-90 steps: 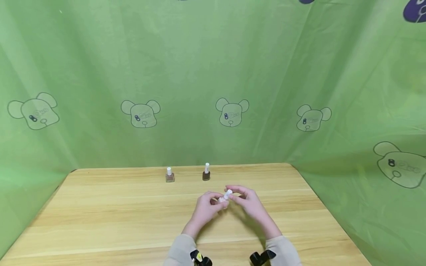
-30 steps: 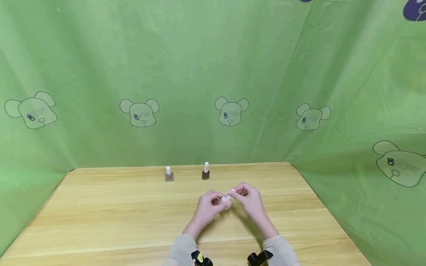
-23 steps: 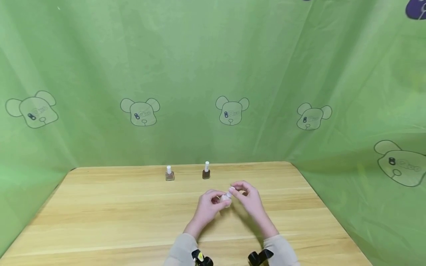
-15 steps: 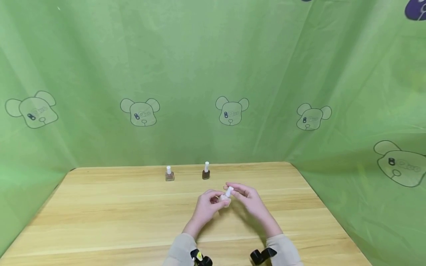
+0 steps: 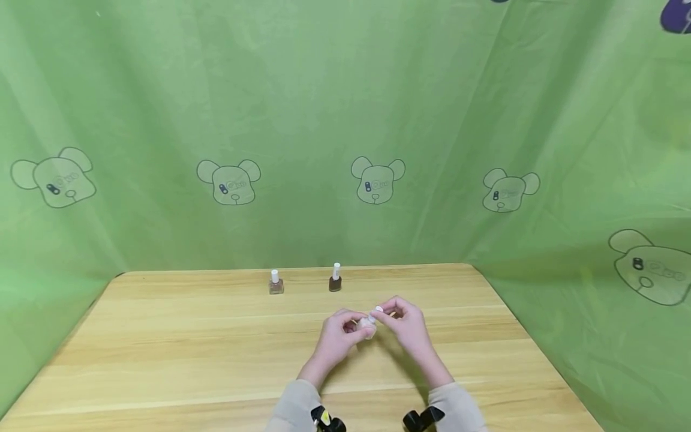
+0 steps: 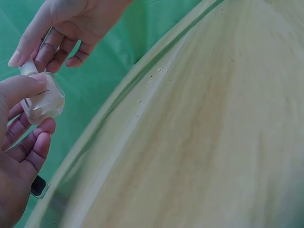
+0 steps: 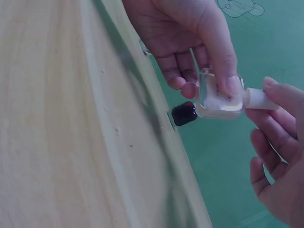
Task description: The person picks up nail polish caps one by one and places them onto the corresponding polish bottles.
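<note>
Above the wooden table (image 5: 189, 348), my left hand (image 5: 335, 341) grips a small clear nail polish bottle (image 7: 209, 102) with pale contents, its thumb across the front face. My right hand (image 5: 407, 327) pinches the bottle's white cap (image 7: 260, 99) between thumb and fingers. In the right wrist view the cap sits at the bottle's neck and the bottle lies on its side. The left wrist view has the bottle tilted, with small lettering on its face and the cap partly covered by fingers.
Two more nail polish bottles stand upright near the table's back edge: a mauve-brown one (image 5: 276, 287) on the left and a dark one (image 5: 335, 283) nearer the hands. Behind the table hangs a green curtain (image 5: 302, 108) printed with bear heads.
My right fingers shift back and forth around the cap: extended past it half a second ago, now drawn in with the wrist turned. My left hand stays nearly still on the bottle.
</note>
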A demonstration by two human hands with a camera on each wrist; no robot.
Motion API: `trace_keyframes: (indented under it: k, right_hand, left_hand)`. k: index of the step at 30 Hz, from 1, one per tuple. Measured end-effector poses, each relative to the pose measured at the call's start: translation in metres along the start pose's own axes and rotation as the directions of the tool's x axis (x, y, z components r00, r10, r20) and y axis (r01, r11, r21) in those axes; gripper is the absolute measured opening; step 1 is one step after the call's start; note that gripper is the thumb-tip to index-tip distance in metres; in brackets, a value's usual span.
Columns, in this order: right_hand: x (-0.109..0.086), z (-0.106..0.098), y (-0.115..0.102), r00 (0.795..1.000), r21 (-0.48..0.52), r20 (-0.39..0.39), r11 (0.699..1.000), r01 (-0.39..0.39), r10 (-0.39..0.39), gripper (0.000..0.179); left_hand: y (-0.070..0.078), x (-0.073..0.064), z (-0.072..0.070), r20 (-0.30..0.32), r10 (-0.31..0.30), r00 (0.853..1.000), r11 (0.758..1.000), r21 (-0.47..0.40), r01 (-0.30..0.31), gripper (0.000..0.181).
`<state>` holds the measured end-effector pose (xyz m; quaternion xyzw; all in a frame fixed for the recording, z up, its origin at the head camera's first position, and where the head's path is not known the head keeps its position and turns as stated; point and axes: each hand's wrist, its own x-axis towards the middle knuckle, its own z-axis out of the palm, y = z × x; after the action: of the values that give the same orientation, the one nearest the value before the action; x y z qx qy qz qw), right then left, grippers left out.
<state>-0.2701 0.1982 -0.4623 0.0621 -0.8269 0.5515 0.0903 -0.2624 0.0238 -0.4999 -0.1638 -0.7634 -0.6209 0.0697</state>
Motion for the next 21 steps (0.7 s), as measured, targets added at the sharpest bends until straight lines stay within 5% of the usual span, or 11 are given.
trace_keyframes:
  k: [5, 14, 21]
  right_hand:
    - [0.001, 0.003, 0.003, 1.0, 0.028, -0.019, 0.999, 0.021, -0.021, 0.023]
    - [0.001, -0.008, 0.001, 0.98, 0.086, 0.184, 0.994, 0.067, -0.082, 0.037]
    - [0.001, -0.008, 0.001, 0.965, 0.082, 0.251, 0.995, 0.059, -0.078, 0.037]
  left_hand:
    - [0.001, 0.0, 0.001, 0.004, 0.001, 1.0, 1.0, -0.005, -0.001, 0.033]
    - [-0.002, 0.002, 0.002, -0.013, 0.002, 1.0, 1.0, -0.001, -0.002, 0.032]
    - [-0.003, 0.001, 0.0, -0.011, 0.01, 1.0, 1.0, 0.006, -0.01, 0.031]
